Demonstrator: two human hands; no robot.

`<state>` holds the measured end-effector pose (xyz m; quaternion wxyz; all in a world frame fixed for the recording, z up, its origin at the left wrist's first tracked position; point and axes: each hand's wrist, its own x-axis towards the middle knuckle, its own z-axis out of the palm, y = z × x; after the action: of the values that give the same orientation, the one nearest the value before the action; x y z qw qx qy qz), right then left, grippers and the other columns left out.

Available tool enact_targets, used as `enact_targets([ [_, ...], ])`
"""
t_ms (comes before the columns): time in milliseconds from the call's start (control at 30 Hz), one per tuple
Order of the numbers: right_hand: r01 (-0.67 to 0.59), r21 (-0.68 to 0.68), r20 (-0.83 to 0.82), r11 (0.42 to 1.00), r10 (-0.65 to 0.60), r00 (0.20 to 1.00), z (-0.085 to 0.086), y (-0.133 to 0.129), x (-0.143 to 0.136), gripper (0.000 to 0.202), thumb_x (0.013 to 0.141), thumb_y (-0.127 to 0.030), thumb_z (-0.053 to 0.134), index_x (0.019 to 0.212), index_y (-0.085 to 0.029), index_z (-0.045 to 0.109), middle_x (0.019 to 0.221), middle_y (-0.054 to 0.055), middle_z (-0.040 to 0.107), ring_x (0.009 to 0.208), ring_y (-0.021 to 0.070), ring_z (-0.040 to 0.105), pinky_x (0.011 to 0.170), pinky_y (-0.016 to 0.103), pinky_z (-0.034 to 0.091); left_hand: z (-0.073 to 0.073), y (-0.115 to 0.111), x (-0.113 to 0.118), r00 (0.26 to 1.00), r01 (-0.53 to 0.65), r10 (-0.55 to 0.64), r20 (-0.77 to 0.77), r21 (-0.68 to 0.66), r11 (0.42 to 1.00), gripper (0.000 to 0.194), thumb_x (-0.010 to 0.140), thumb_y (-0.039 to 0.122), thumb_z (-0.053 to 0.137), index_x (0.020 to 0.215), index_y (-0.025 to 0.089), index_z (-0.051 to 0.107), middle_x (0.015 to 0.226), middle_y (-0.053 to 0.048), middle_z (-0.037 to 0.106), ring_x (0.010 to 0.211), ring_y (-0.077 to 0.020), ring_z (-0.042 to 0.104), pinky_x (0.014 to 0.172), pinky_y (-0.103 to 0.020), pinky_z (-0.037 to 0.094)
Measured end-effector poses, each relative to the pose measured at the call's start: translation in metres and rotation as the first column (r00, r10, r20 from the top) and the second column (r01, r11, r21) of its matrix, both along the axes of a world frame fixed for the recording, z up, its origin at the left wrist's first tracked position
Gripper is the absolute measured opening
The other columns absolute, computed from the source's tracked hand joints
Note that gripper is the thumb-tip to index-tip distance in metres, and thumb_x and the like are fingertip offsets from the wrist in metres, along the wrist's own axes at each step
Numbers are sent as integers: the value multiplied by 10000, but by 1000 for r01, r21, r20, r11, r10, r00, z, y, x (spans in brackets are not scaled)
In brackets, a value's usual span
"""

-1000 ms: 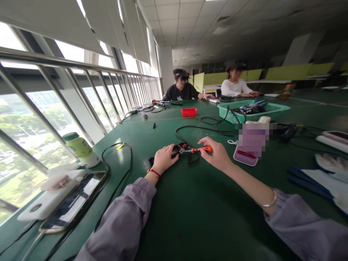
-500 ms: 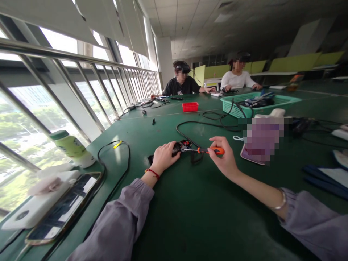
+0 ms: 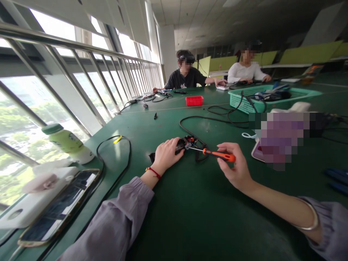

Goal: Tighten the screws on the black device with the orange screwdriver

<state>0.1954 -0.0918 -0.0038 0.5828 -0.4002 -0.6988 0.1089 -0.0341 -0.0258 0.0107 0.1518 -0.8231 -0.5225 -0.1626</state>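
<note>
My left hand (image 3: pixel 169 154) is closed over a small black device (image 3: pixel 180 145) on the green table (image 3: pixel 201 203), its fingers wrapped round the near part. Small red and grey parts show at the device's right end, which is open. In my right hand (image 3: pixel 236 166) is an orange and black screwdriver (image 3: pixel 220 155), held by the end of its handle between thumb and fingers. The metal shaft points left, and its tip is at the grey part of the device; whether it touches is too small to tell. A black cable runs from behind the device.
A green basket (image 3: pixel 246 105) with cables and tools stands at the back right, a red tray (image 3: pixel 194 101) at the back. Left lie a bottle (image 3: pixel 67 143), a phone (image 3: pixel 61 206) and a looped cable (image 3: pixel 129 152). Two people sit across the table.
My right hand has moved a little right and down, now gripping nearer the handle's end, and the screwdriver slants more. The camera view has shifted slightly. My left hand still holds the device.
</note>
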Motion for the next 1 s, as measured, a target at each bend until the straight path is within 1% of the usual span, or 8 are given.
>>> enact_targets([
  [233,-10,-83,6,997,11,1000,2,-2,2,116,874,-266,457,926,-215,547,758,5,598,616,124,582,539,242,455,-1,1,0,1000,-4,4,21,-7,1000,436,839,410,477,1209,180,487,1057,-58,654,935,-213,618,762,-311,466],
  [467,-12,65,-61,998,16,998,-5,1,1,311,808,-197,532,1111,-231,473,964,36,542,772,148,590,718,317,510,4,1,-3,998,52,-49,47,-86,995,459,824,438,481,1233,231,507,1043,-37,660,932,-202,616,775,-293,471],
  [667,25,37,45,999,-26,999,12,4,-2,146,827,-234,527,973,-228,522,874,27,604,749,153,604,664,282,494,4,8,-7,994,112,-113,-13,-83,990,501,838,436,472,1263,174,505,1073,-79,611,942,-216,593,849,-342,458],
  [800,43,18,79,999,-44,996,18,5,-4,58,846,-251,503,891,-226,531,803,9,625,688,139,594,624,262,473,50,6,-14,958,148,-139,251,-20,989,379,886,393,405,1119,165,599,1082,-75,609,994,-194,585,911,-356,451],
  [867,45,31,81,999,-47,996,16,4,-5,61,843,-240,502,896,-227,530,801,4,629,670,131,589,618,254,470,90,-6,-19,795,134,-160,586,88,987,356,902,350,366,1063,137,602,1072,-62,633,997,-159,593,906,-338,470],
  [933,47,32,85,998,-49,995,13,3,-5,67,839,-232,502,900,-226,529,795,0,627,634,119,575,593,243,463,130,-26,-22,584,233,-294,757,191,954,404,919,282,248,1160,150,544,1112,-10,633,1012,-118,600,891,-349,473],
  [967,47,31,91,998,-50,995,12,2,-5,67,837,-231,503,898,-225,529,788,-2,626,615,114,566,579,239,458,146,-37,-24,547,299,-361,755,227,927,419,894,235,248,1225,166,496,1146,27,618,1039,-109,594,899,-371,454],
  [1000,48,30,98,998,-51,994,10,1,-5,65,835,-232,505,894,-225,530,781,-3,626,599,111,559,566,236,454,160,-49,-25,591,305,-378,712,236,923,451,859,190,273,1273,183,451,1188,55,594,1095,-119,567,908,-400,426],
])
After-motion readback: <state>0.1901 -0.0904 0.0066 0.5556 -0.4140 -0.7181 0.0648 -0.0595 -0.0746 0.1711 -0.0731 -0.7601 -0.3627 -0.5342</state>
